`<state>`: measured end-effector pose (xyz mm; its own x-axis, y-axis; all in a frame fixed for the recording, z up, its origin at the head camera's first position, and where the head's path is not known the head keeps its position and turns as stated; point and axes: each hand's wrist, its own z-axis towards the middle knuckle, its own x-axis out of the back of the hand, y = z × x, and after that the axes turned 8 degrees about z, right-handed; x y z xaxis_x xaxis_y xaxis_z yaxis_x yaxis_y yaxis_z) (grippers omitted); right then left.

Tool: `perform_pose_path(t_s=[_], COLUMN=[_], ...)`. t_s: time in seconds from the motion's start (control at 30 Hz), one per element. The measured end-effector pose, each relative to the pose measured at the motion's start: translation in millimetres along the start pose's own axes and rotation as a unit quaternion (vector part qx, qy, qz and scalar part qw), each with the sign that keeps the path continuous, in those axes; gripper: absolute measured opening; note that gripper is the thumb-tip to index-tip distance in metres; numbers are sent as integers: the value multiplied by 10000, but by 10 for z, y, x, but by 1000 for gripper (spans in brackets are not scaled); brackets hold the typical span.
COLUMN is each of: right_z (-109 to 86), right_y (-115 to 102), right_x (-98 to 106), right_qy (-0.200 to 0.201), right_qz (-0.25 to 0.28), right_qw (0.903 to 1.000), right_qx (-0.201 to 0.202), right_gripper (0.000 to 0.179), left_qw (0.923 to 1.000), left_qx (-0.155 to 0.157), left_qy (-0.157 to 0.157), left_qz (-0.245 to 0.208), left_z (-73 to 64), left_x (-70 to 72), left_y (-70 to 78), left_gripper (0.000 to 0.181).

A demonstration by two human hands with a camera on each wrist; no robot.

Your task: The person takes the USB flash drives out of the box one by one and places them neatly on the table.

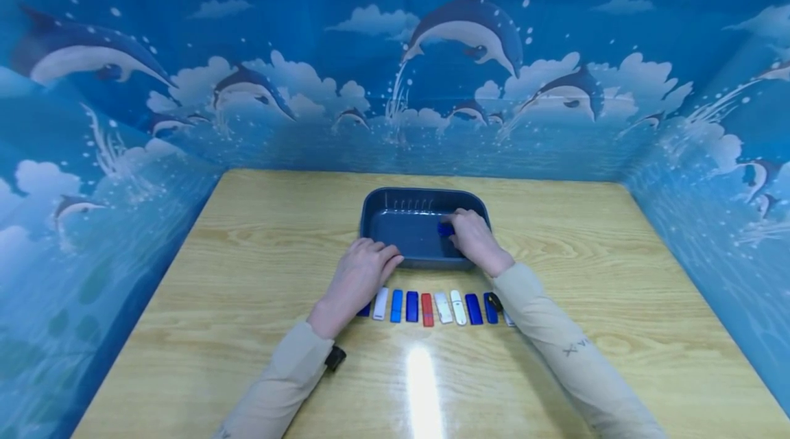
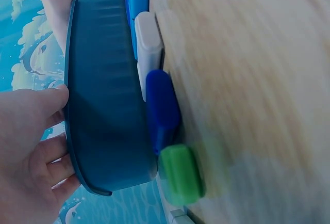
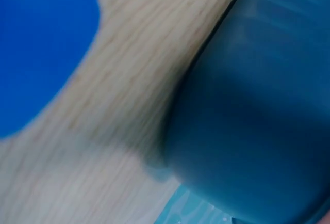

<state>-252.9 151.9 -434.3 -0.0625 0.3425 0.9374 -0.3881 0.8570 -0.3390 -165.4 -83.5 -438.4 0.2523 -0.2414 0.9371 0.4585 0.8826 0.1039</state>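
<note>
A dark blue plastic tray (image 1: 426,263) stands on the table. My left hand (image 1: 364,264) holds its front-left rim, with the thumb at the edge and the fingers bent over into the tray. Inside the tray's right part, my right hand (image 1: 472,233) pinches a dark blue USB stick (image 1: 444,228). In front of the tray lies a row of several USB sticks, among them a red one (image 1: 427,310), a light blue one (image 1: 396,306) and a white one (image 1: 380,304). In the left wrist view a green stick (image 2: 181,175) lies at the row's end. The right wrist view hides that hand's fingers.
A wood-grain table (image 1: 259,233) carries everything. Blue curtains (image 1: 370,82) printed with dolphins stand at the back and sides. Small black cameras (image 1: 335,359) are worn at the wrists. My right forearm covers the right end of the row.
</note>
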Motion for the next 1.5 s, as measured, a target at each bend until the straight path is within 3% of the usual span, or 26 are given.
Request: perform_pose_path(t_s=[0.23, 0.67, 0.9, 1.17, 1.5], right_z=[12, 30, -38, -404, -1041], right_y=[17, 4, -78, -73, 134], right_x=[-5, 16, 255, 628, 741], right_qy=[-10, 70, 315, 878, 1357], right_qz=[16, 313, 818, 1546, 1826], right_qw=[10000, 9995, 9961, 9840, 9723], right_qx=[39, 56, 51, -133, -530], right_gripper=[19, 26, 26, 30, 28], left_qw=[10000, 9997, 9996, 9997, 9998], left_qx=[13, 112, 148, 94, 91], left_qy=[-6, -189, -230, -200, -129], left_qz=[1, 63, 120, 123, 112], left_z=[17, 33, 26, 10, 12], left_x=[8, 19, 7, 6, -6], left_y=[6, 1, 4, 13, 10], left_gripper=[21, 23, 25, 26, 24])
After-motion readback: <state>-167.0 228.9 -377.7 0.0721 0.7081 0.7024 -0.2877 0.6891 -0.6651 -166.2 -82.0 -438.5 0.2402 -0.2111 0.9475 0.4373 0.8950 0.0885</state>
